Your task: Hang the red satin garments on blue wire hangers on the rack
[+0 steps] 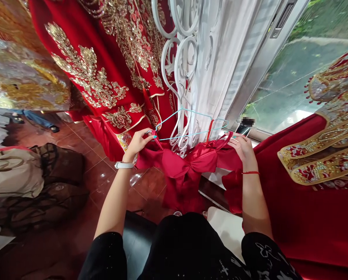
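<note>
A red dress (176,165) with a gathered bow-like bodice hangs in front of me from a light blue wire hanger (174,137). The hanger's hook meets a white scrolled metal stand (179,62). At the dress's left shoulder, my left hand (140,142) pinches a red strap by the hanger's left corner. My right hand (240,144) is closed on the other strap near the right corner, its fingers partly hidden behind the fabric. A narrow red ribbon loop (210,130) hangs over the hanger wire between the hands.
Red garments with gold embroidery (95,77) hang at the left, and another embroidered one (322,155) at the right beside a window (302,74). Brown bags (60,167) lie on the tiled floor. A black seat (137,237) and a white seat (228,225) are close to me.
</note>
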### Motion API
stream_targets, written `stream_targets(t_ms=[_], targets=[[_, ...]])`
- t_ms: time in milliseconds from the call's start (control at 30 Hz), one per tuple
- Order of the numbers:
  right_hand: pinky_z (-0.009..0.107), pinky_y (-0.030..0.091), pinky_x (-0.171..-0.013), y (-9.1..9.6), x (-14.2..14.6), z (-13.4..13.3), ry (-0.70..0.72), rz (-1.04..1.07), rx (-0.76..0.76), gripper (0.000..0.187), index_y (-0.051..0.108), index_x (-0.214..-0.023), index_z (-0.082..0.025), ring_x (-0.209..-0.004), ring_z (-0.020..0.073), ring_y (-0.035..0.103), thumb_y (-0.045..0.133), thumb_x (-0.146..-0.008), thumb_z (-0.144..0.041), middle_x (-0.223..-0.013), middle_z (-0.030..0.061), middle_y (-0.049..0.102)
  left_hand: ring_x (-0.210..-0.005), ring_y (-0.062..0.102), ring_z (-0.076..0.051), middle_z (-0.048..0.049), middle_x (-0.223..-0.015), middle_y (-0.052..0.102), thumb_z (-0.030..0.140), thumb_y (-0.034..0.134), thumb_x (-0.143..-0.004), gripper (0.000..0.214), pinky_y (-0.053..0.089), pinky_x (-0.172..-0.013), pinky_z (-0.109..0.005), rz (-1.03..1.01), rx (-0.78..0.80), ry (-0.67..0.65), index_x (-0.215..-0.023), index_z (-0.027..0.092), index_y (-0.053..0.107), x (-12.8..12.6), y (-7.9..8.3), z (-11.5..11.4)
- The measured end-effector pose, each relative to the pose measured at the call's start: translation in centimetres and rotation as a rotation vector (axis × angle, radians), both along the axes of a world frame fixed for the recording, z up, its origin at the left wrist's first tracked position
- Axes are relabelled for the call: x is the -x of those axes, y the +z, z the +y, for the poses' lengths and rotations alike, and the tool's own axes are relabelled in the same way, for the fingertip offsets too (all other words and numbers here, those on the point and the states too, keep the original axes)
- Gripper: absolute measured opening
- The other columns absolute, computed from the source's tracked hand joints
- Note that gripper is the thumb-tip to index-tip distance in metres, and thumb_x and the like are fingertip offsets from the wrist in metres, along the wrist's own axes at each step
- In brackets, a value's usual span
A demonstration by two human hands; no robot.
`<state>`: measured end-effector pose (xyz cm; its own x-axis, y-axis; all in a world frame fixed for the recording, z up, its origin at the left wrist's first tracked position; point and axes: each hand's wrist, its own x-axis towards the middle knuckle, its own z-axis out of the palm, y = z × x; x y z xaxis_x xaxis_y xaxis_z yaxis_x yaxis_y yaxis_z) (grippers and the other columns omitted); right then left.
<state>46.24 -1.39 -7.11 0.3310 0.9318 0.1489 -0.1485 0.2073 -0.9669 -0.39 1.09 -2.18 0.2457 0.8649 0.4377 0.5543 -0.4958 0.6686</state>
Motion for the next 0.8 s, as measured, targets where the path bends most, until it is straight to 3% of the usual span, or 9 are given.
stream_targets(t_ms=[100, 200, 267, 567, 700, 800], targets=[[0.04, 0.066, -0.086, 0.5, 0.7, 0.8, -0.05, 0.033, -0.077, 0.029, 0.08, -0.09, -0.023, -0.095, 0.0231, 0.079, 0.088, -0.064, -0.034, -0.106, 0.0078, 0.083, -0.081, 0.062, -0.021, -0.0052, -0.084, 0.069, 0.059, 0.066, -0.086, 0.041, 0.053, -0.086, -0.036, -0.009, 0.005, 0.004, -0.089, 0.018, 0.065, 0.1, -0.4, 0.4], [0.04, 0.067, -0.085, 0.5, 1.4, 2.3, -0.223, 0.085, -0.143, 0.036, 0.082, -0.089, -0.022, -0.093, 0.0233, 0.079, 0.093, -0.058, -0.035, -0.098, 0.0051, 0.083, -0.084, 0.064, -0.022, -0.0065, -0.088, 0.07, 0.057, 0.066, -0.086, 0.04, 0.054, -0.088, -0.037, -0.016, 0.015, -0.003, -0.093, 0.018, 0.066, 0.2, -0.7, 0.8], [0.04, 0.067, -0.088, 0.7, 1.7, 3.5, -0.253, 0.077, -0.183, 0.035, 0.082, -0.087, -0.021, -0.096, 0.0237, 0.078, 0.094, -0.059, -0.039, -0.092, 0.0035, 0.083, -0.085, 0.064, -0.022, -0.0069, -0.088, 0.07, 0.057, 0.065, -0.087, 0.039, 0.054, -0.088, -0.037, -0.013, 0.017, -0.015, -0.092, 0.018, 0.065, 0.2, -0.9, 1.0], [0.037, 0.065, -0.088, 3.7, 1.3, 6.6, 0.003, -0.105, -0.18, 0.043, 0.08, -0.091, -0.021, -0.094, 0.0231, 0.078, 0.091, -0.066, -0.054, -0.088, 0.0055, 0.082, -0.093, 0.066, -0.025, -0.0092, -0.097, 0.072, 0.054, 0.064, -0.088, 0.036, 0.054, -0.095, -0.041, -0.001, 0.024, -0.033, -0.093, 0.019, 0.066, 0.0, -0.7, 1.2], [0.037, 0.062, -0.09, 5.6, 2.1, 7.2, 0.096, -0.32, -0.148, 0.034, 0.08, -0.087, -0.021, -0.09, 0.0229, 0.077, 0.088, -0.07, -0.05, -0.086, 0.0057, 0.081, -0.096, 0.067, -0.026, -0.0104, -0.1, 0.073, 0.053, 0.065, -0.088, 0.035, 0.053, -0.098, -0.043, -0.017, 0.039, -0.025, -0.094, 0.019, 0.067, -0.1, -0.9, 1.3], [0.04, 0.06, -0.093, 6.8, 3.3, 6.9, 0.053, -0.489, -0.164, 0.023, 0.08, -0.083, -0.021, -0.09, 0.0239, 0.075, 0.083, -0.075, -0.042, -0.086, 0.0062, 0.081, -0.099, 0.067, -0.027, -0.0109, -0.103, 0.074, 0.053, 0.066, -0.088, 0.035, 0.053, -0.099, -0.043, -0.038, 0.051, 0.004, -0.098, 0.019, 0.069, -0.4, -1.4, 1.2]])
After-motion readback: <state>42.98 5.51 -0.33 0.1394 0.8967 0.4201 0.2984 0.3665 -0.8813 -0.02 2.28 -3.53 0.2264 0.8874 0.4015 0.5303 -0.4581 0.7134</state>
